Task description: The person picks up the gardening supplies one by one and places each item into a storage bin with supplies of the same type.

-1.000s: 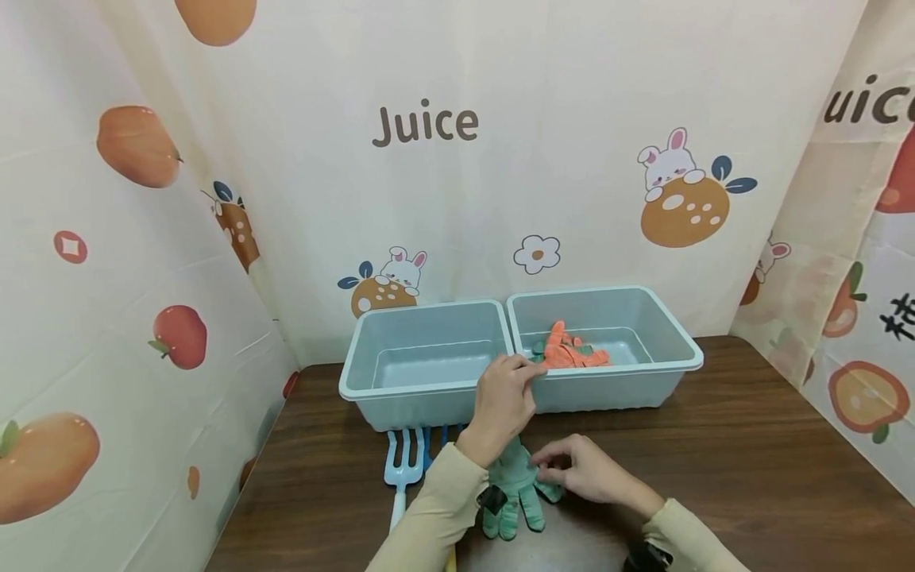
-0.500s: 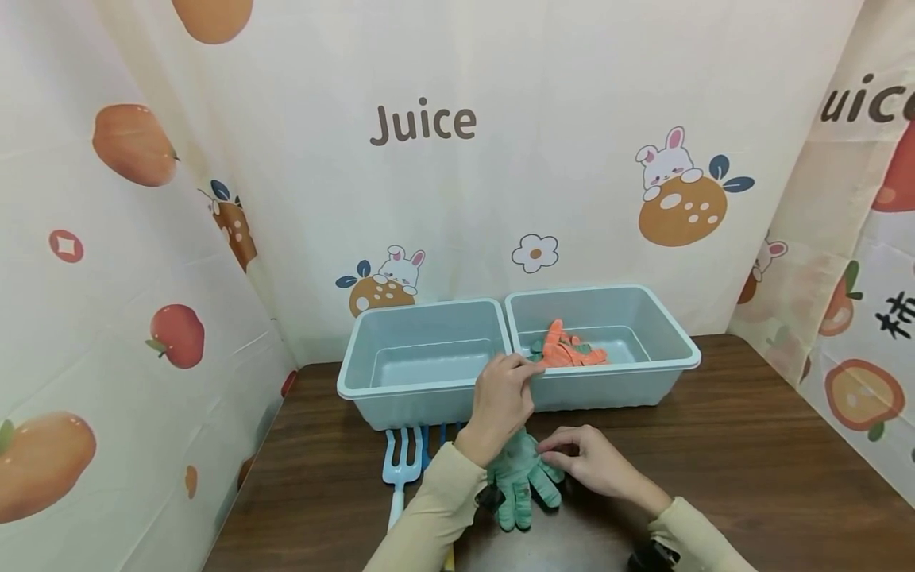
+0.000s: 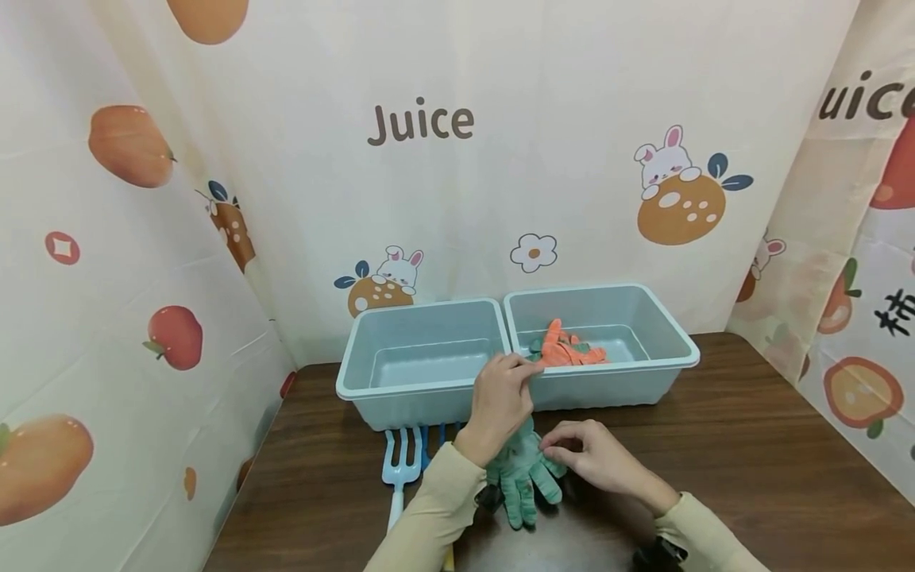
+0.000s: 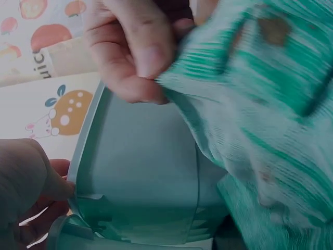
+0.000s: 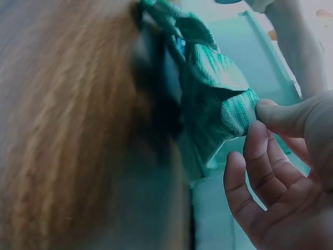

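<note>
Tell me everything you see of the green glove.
The green glove looks like knitted fabric, streaked light and dark green, with a brownish patch. In the head view it sits in front of the right bin, fingers pointing toward the camera, partly hidden by the left arm. The right hand pinches one edge. Whether it touches the table is unclear.

Green glove point(image 3: 527, 469): knit cloth, matt, ribbed, slightly rough. Orange glove point(image 3: 572, 354): cloth, matt. L bin point(image 3: 415, 407) & R bin point(image 3: 608, 389): plastic, smooth, satin. Fork point(image 3: 403, 473): looks plastic, smooth. Tabletop point(image 3: 736, 429): wood-grain, slight sheen nr front. Backdrop point(image 3: 457, 206): thin fabric, matt, creased. Sleeves point(image 3: 442, 496): cloth, matt.
</note>
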Motion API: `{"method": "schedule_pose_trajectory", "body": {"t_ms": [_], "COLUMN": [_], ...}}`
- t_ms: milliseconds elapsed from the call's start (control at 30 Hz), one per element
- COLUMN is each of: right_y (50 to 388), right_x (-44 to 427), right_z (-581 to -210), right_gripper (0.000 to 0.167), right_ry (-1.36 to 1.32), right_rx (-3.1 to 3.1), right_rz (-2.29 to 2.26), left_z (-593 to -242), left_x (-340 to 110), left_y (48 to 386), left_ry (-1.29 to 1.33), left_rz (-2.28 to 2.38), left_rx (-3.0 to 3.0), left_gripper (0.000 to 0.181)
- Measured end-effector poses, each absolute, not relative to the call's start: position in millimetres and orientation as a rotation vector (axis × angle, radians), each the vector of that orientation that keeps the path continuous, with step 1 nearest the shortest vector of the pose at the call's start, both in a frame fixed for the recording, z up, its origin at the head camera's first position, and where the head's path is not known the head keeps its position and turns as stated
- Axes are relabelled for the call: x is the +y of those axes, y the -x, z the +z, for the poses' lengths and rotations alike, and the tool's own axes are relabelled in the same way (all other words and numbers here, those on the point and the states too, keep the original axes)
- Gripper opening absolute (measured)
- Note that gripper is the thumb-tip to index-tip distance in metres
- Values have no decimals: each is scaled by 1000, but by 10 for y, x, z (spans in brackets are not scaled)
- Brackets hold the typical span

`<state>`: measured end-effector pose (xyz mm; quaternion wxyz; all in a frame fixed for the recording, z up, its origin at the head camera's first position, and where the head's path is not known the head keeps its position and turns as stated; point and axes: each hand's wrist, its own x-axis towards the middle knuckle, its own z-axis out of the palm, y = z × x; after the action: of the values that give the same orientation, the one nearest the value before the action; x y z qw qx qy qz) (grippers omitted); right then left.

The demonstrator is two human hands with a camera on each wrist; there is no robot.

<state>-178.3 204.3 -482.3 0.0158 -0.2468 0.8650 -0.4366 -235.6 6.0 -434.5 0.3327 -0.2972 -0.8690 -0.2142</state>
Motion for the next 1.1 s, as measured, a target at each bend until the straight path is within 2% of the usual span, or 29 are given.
{"method": "schedule_pose_trajectory", "body": {"t_ms": [1100], "right_y": [1787], "right_x": [2227], "right_z": [-4182], "right_gripper": [10], "right_ry": [744], "right_rx": [2788], "right_rz": [-1501], "left_z": [-4349], "left_x": [61], "left_y": [2362], "left_ry": [758], "left_rz": [-579], "left_rx": [-2284], "left_gripper": [30]}}
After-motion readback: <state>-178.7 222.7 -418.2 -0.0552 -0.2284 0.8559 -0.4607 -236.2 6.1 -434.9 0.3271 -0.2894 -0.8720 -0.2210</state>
